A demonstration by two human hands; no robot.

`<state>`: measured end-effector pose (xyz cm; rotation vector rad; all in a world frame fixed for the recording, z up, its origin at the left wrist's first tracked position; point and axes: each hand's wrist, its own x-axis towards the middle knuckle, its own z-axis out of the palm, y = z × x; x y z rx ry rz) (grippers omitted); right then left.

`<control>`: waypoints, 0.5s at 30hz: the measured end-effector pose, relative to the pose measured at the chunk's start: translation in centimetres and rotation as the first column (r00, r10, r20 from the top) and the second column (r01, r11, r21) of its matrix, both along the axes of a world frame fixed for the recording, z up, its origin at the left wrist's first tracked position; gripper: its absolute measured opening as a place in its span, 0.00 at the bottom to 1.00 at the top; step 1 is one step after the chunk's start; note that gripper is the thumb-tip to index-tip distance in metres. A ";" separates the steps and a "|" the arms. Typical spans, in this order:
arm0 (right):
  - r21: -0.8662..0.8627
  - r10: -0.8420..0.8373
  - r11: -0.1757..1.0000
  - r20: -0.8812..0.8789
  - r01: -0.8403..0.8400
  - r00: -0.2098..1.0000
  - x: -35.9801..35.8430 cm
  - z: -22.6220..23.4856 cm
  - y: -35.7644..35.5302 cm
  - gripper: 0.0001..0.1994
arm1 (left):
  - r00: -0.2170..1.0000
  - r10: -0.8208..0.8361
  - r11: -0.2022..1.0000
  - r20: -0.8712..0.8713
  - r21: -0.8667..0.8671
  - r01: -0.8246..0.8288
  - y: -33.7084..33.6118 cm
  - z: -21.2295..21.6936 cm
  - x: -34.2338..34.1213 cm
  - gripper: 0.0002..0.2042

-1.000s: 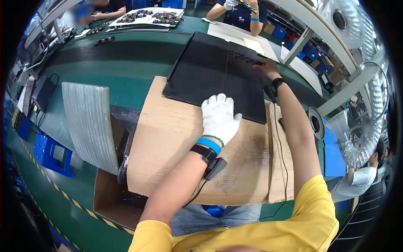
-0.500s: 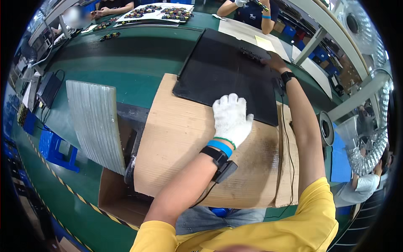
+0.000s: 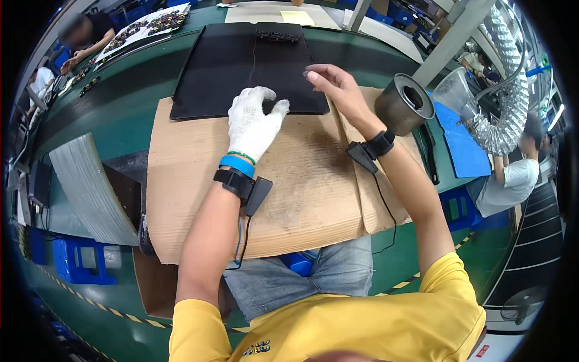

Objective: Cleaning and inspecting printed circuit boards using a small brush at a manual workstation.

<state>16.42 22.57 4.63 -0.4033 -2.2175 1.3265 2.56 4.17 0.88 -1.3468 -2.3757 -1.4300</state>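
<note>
My left hand (image 3: 256,120), in a white knit glove, is at the near edge of a flat black board (image 3: 211,72). Its fingers are bent and the thumb stands apart, with nothing visible between them. To the right of the board is my bare right hand (image 3: 342,93), thumb and forefinger closed in a pinch. A small dark piece (image 3: 306,73) shows at those fingertips, too small to name. Near the board's far edge lies a row of small dark parts (image 3: 277,37). Brown cardboard (image 3: 241,199) lies under the board's near end.
A grey metal cylinder (image 3: 405,104) stands right of my right hand, beside a blue sheet (image 3: 461,142) and a silver flexible duct (image 3: 512,108). At left leans a grey slab (image 3: 93,187). Cables hang from both wrist straps. Other people sit around the green bench (image 3: 129,96).
My right hand has come back from the board's far right, near the dark parts, to its near right side. My left hand stays by the near edge, its fingers more bent. The view has shifted.
</note>
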 end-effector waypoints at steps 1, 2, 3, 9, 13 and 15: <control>-0.066 0.002 0.998 -0.018 -0.003 1.000 0.5 -0.8 -0.3 0.24 | 1.000 -0.008 1.000 -0.005 -0.011 0.008 -0.1 0.2 0.4 0.15; -0.078 -0.005 0.997 -0.024 0.003 1.000 0.8 -1.4 -0.4 0.24 | 0.986 -0.107 0.994 0.127 0.050 0.102 -0.2 0.4 0.8 0.15; -0.101 0.040 0.994 -0.074 -0.047 0.996 0.9 -1.8 -0.6 0.24 | 0.945 -0.209 0.976 0.250 0.120 0.184 -0.2 0.7 1.1 0.15; -0.214 0.111 0.963 -0.249 -0.167 0.962 1.6 -3.3 0.4 0.25 | 0.770 -0.477 0.877 0.425 0.285 0.386 -0.1 0.0 2.0 0.18; -0.290 0.170 0.924 -0.267 -0.248 0.949 3.2 -3.4 1.0 0.32 | 0.616 -0.597 0.801 0.513 0.418 0.429 0.9 0.4 2.3 0.22; -0.275 0.201 0.918 -0.299 -0.286 0.933 3.1 -3.7 0.6 0.35 | 0.505 -0.670 0.743 0.545 0.502 0.443 2.1 0.4 3.0 0.25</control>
